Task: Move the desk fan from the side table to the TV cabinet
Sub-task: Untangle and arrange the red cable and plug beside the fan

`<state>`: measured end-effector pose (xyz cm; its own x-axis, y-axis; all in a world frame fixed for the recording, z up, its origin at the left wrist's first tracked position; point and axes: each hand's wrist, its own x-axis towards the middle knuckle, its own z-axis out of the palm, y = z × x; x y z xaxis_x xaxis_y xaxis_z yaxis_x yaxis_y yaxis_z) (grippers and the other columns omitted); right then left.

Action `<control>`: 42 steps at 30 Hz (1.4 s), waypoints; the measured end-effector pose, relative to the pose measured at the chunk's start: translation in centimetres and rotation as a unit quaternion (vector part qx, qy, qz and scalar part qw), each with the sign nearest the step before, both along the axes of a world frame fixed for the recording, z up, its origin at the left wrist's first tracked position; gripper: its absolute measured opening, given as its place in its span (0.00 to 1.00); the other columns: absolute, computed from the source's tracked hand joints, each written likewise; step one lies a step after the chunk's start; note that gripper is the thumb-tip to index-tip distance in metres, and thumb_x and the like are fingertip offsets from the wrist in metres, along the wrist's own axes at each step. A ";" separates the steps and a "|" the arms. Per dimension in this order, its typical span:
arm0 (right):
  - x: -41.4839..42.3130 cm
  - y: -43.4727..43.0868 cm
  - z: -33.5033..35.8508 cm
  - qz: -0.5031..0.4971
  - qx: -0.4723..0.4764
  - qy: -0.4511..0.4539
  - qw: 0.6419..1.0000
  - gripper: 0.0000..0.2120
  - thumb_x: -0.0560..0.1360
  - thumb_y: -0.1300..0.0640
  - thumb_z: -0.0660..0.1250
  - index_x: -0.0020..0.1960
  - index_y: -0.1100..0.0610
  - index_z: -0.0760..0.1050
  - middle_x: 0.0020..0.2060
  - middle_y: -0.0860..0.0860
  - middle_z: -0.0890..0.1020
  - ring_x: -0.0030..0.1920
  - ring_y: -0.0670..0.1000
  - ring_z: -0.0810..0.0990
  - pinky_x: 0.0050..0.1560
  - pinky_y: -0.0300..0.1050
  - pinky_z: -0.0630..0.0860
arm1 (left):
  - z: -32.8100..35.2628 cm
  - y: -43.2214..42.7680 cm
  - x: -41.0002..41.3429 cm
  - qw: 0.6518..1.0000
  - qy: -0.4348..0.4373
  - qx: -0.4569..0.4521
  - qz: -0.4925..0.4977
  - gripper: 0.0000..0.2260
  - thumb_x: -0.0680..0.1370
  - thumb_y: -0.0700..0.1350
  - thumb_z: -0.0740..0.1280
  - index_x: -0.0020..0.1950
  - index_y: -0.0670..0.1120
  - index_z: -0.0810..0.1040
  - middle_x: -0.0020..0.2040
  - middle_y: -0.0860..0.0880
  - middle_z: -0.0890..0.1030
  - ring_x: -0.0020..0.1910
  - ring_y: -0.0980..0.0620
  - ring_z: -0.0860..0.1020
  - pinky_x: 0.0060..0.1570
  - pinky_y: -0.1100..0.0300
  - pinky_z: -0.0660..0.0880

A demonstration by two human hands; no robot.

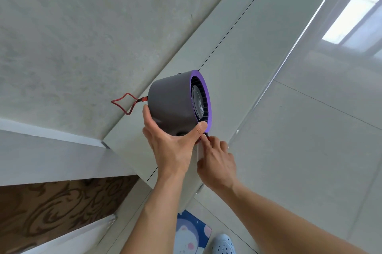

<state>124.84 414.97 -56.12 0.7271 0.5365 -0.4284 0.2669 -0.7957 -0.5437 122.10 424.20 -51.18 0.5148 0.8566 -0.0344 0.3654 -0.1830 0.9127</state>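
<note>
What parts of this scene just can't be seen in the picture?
Head view, the only one:
- Fan base: hidden by the left hand and the fan's body.
- What the right hand pinches: fingertips cover it; only a bit of red shows.
- Where the red cord ends: it loops back against the wall.
- Blue shoe and mat: cut off by the bottom edge.

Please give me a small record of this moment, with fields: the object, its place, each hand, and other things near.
object: desk fan, grey body with purple front ring, lying on its side
place: on a pale cabinet top beside the wall
left hand: grips the lower part of the fan body, thumb on the purple ring
right hand: fingertips at a small red part under the fan; exact grip hidden
strap: red loop attached at the fan's back
floor: blue shoe, cartoon mat
</note>
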 end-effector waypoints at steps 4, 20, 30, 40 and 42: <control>-0.1 0.5 0.2 0.000 -0.005 -0.019 1.000 0.31 0.70 0.61 0.58 0.72 0.50 0.61 0.70 0.50 0.64 0.63 0.57 0.66 0.53 0.52 0.70 | 0.0 0.1 0.0 1.000 0.010 0.010 -0.004 0.58 0.54 0.56 0.82 0.76 0.58 0.51 0.55 0.68 0.61 0.63 0.54 0.68 0.53 0.64 0.74; 0.2 0.6 0.3 0.022 -0.024 -0.006 0.999 0.33 0.69 0.59 0.59 0.73 0.49 0.59 0.72 0.46 0.63 0.65 0.56 0.65 0.60 0.56 0.67 | 0.7 0.5 -0.2 0.997 -0.034 -0.064 0.004 0.56 0.54 0.59 0.81 0.76 0.56 0.56 0.68 0.52 0.68 0.65 0.53 0.72 0.61 0.51 0.76; 0.3 0.6 0.1 0.019 -0.019 -0.004 1.000 0.33 0.70 0.58 0.60 0.74 0.48 0.58 0.71 0.46 0.64 0.64 0.56 0.65 0.61 0.56 0.67 | 0.9 0.5 -0.2 0.994 -0.050 -0.092 0.018 0.56 0.53 0.59 0.82 0.76 0.55 0.57 0.69 0.50 0.70 0.64 0.51 0.75 0.59 0.50 0.77; 0.6 0.2 0.1 0.021 0.003 0.022 1.000 0.35 0.70 0.61 0.60 0.76 0.51 0.56 0.74 0.47 0.60 0.66 0.58 0.63 0.62 0.56 0.68 | 1.5 0.1 -0.8 0.993 -0.023 -0.117 0.006 0.55 0.58 0.61 0.80 0.77 0.58 0.53 0.73 0.51 0.66 0.68 0.52 0.71 0.62 0.53 0.75; 0.6 -0.2 0.0 0.006 0.013 0.015 1.000 0.34 0.71 0.59 0.64 0.75 0.53 0.57 0.73 0.50 0.61 0.66 0.58 0.64 0.62 0.53 0.69 | 1.5 -0.1 -1.4 0.989 -0.018 -0.144 0.035 0.45 0.65 0.64 0.75 0.76 0.60 0.55 0.72 0.52 0.67 0.64 0.56 0.73 0.52 0.63 0.77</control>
<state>125.44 414.75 -56.09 0.7070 0.5563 -0.4366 0.2595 -0.7784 -0.5717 120.66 424.11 -49.70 0.4597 0.8479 -0.2639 0.3336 0.1105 0.9362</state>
